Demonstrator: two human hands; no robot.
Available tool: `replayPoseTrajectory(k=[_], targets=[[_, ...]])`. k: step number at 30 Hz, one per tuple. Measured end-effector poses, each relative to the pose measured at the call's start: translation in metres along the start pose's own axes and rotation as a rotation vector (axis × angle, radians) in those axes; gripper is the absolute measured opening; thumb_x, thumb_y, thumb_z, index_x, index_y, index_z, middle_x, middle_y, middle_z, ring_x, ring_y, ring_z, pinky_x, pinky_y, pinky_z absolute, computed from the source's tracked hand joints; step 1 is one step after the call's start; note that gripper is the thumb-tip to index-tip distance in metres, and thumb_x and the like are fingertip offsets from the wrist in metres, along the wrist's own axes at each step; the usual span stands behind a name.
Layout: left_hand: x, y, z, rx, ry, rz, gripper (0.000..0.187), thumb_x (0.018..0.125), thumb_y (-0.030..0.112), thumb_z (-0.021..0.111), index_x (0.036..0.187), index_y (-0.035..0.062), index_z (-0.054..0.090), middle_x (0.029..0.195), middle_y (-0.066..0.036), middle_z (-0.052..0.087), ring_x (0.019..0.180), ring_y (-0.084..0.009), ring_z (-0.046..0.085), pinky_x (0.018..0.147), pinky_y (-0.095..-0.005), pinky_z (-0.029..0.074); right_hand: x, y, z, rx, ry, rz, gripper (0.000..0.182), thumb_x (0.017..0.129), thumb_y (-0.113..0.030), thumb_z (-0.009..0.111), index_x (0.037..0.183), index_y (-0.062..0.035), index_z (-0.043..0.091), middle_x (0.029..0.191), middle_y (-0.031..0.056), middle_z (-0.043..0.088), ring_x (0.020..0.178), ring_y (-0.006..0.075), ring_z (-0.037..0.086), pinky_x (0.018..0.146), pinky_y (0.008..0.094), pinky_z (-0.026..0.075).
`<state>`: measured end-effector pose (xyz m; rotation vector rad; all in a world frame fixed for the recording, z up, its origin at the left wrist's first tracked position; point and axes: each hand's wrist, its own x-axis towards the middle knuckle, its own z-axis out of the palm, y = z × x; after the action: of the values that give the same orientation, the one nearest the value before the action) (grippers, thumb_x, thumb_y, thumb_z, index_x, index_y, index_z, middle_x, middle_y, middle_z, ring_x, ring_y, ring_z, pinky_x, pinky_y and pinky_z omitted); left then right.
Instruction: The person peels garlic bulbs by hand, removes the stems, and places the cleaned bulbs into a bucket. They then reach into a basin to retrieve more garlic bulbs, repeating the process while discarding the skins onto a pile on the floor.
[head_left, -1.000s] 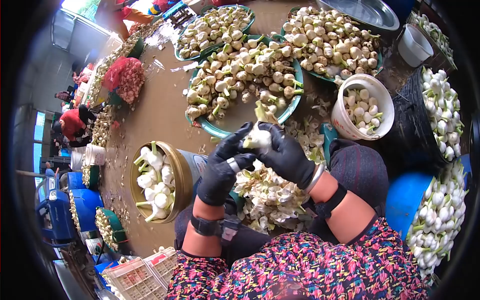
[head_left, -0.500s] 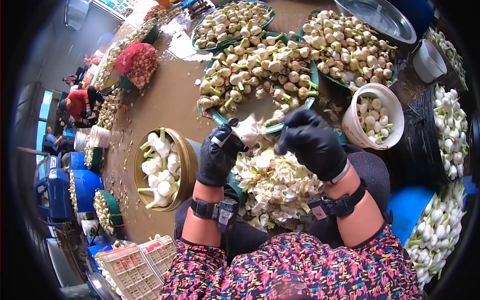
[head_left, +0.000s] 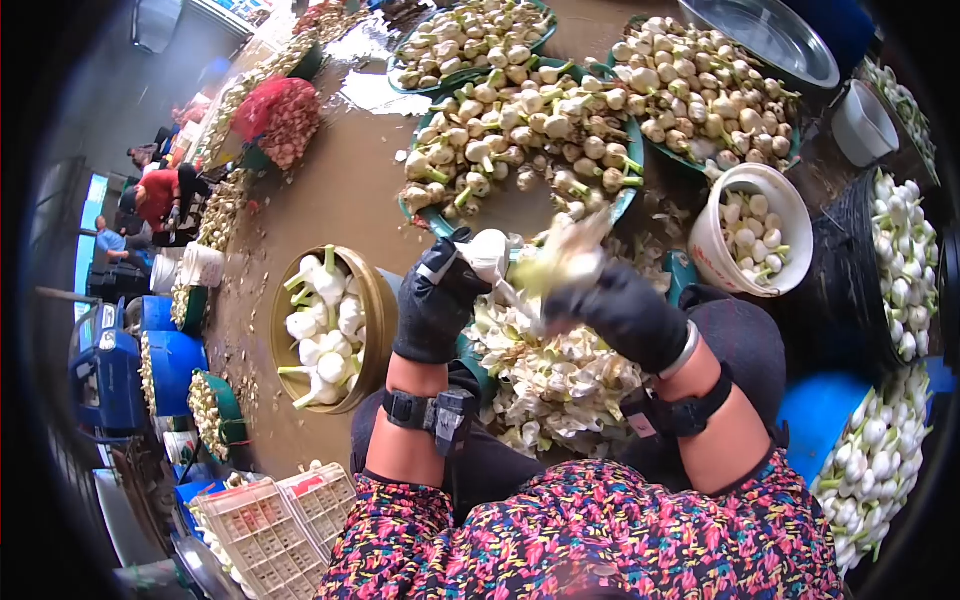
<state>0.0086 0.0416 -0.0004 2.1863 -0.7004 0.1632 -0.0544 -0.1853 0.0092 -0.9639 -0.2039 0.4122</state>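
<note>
My left hand [head_left: 432, 312], in a black glove, is closed around a smooth white garlic bulb [head_left: 487, 252]. My gloved right hand [head_left: 632, 318] is to its right, with a blurred bunch of garlic skin [head_left: 575, 245] at its fingers. Below both hands lies a heap of peeled garlic skins [head_left: 560, 375], between my knees. Ahead of them, a green basin [head_left: 634, 205] holds unpeeled garlic bulbs with short stems. A brownish-yellow bucket [head_left: 378, 340] with clean white garlic stands left of my left hand.
A white bucket [head_left: 703, 235] with garlic is at my right, near a black tub [head_left: 850, 270] of white bulbs. Another heaped basin [head_left: 795, 150] and a metal basin [head_left: 770, 45] lie farther off. Plastic crates [head_left: 265, 535] sit at lower left. A person in red [head_left: 158, 198] works at far left.
The left hand's bulb now shows a smooth white surface. A blurred strip of skin has appeared at my right hand, which has shifted slightly down and left.
</note>
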Motion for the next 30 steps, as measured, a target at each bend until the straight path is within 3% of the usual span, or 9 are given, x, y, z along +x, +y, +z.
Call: replayPoseTrajectory(k=[4, 9, 10, 12, 16, 17, 20, 22, 30], targets=[[-0.003, -0.003, 0.004, 0.436, -0.058, 0.104, 0.036, 0.088, 0.020, 0.049, 0.114, -0.0045, 0.051, 0.074, -0.007, 0.057, 0.070, -0.0205, 0.059, 0.067, -0.0339, 0.051, 0.007, 0.029, 0.011, -1.222, -0.246, 0.338, 0.038, 0.079, -0.028, 0.064, 0.103, 0.0005, 0.058, 0.089, 0.0165, 0.064, 0.085, 0.0256, 0.063, 0.075, 0.0350, 0.048], [-0.001, 0.013, 0.004, -0.109, -0.013, 0.154, 0.021, 0.081, -0.001, 0.052, 0.101, -0.0037, 0.055, 0.074, -0.009, 0.057, 0.073, -0.0222, 0.060, 0.071, -0.0368, 0.052, 0.017, 0.018, 0.013, -0.829, 0.234, 0.136, 0.037, 0.073, -0.028, 0.072, 0.090, 0.0017, 0.059, 0.073, 0.0044, 0.059, 0.066, 0.0089, 0.050, 0.060, 0.0265, 0.043], [-0.002, 0.010, 0.002, -0.038, -0.026, 0.324, 0.020, 0.078, -0.008, 0.053, 0.097, -0.0030, 0.055, 0.074, -0.010, 0.057, 0.073, -0.0221, 0.061, 0.071, -0.0363, 0.052, 0.020, 0.019, 0.020, -0.577, 0.212, 0.032, 0.037, 0.077, -0.033, 0.065, 0.092, 0.0001, 0.062, 0.072, 0.0172, 0.061, 0.066, 0.0272, 0.060, 0.061, 0.0358, 0.044], [-0.018, 0.016, 0.004, -0.643, 0.009, -0.390, 0.021, 0.079, -0.007, 0.053, 0.099, -0.0022, 0.053, 0.076, -0.011, 0.056, 0.069, -0.0244, 0.061, 0.063, -0.0354, 0.053, 0.018, 0.020, 0.021, -0.902, 0.171, -0.259, 0.025, 0.083, -0.024, 0.058, 0.094, -0.0031, 0.062, 0.072, 0.0175, 0.059, 0.065, 0.0318, 0.057, 0.060, 0.0365, 0.044], [-0.018, 0.027, -0.045, -0.505, 0.183, -0.297, 0.020, 0.086, 0.006, 0.046, 0.102, -0.0042, 0.052, 0.086, -0.012, 0.056, 0.072, -0.0255, 0.061, 0.065, -0.0392, 0.053, 0.023, 0.029, -0.002, -0.904, 0.306, -0.276, 0.017, 0.082, -0.017, 0.055, 0.079, -0.0010, 0.059, 0.073, 0.0177, 0.057, 0.065, 0.0257, 0.056, 0.057, 0.0364, 0.040], [-0.029, -0.029, -0.068, -0.111, 0.213, 0.134, 0.021, 0.078, -0.002, 0.055, 0.098, -0.0026, 0.060, 0.093, -0.011, 0.062, 0.086, -0.0222, 0.060, 0.080, -0.0347, 0.048, 0.020, 0.021, 0.000, -0.885, 0.330, -0.170, 0.021, 0.081, -0.018, 0.058, 0.071, -0.0001, 0.055, 0.064, 0.0147, 0.054, 0.056, 0.0189, 0.051, 0.052, 0.0346, 0.038], [-0.032, -0.001, -0.140, -0.434, 0.421, -0.549, 0.017, 0.086, 0.009, 0.053, 0.096, -0.0001, 0.063, 0.076, -0.005, 0.061, 0.067, -0.0122, 0.056, 0.063, -0.0251, 0.047, 0.015, 0.030, -0.003, -0.786, 0.252, 0.055, 0.025, 0.078, -0.020, 0.062, 0.065, -0.0005, 0.054, 0.055, 0.0115, 0.050, 0.048, 0.0172, 0.044, 0.049, 0.0341, 0.036], [-0.052, -0.041, -0.178, 0.349, 0.149, -0.480, 0.019, 0.084, 0.015, 0.058, 0.092, -0.0003, 0.065, 0.068, -0.001, 0.057, 0.055, -0.0089, 0.052, 0.050, -0.0228, 0.041, 0.011, 0.040, -0.006, -0.803, 0.305, 0.136, 0.029, 0.071, -0.025, 0.069, 0.065, -0.0012, 0.053, 0.053, 0.0106, 0.049, 0.046, 0.0166, 0.045, 0.048, 0.0336, 0.038], [0.052, -0.033, -0.039, -0.045, -0.363, -0.337, 0.021, 0.078, 0.013, 0.057, 0.094, 0.0004, 0.065, 0.083, -0.012, 0.066, 0.076, -0.0196, 0.062, 0.071, -0.0299, 0.047, 0.004, 0.040, -0.007, -1.236, 0.057, 0.107, 0.021, 0.068, -0.012, 0.049, 0.081, -0.0039, 0.063, 0.079, 0.0188, 0.061, 0.077, 0.0364, 0.057, 0.072, 0.0439, 0.046]])
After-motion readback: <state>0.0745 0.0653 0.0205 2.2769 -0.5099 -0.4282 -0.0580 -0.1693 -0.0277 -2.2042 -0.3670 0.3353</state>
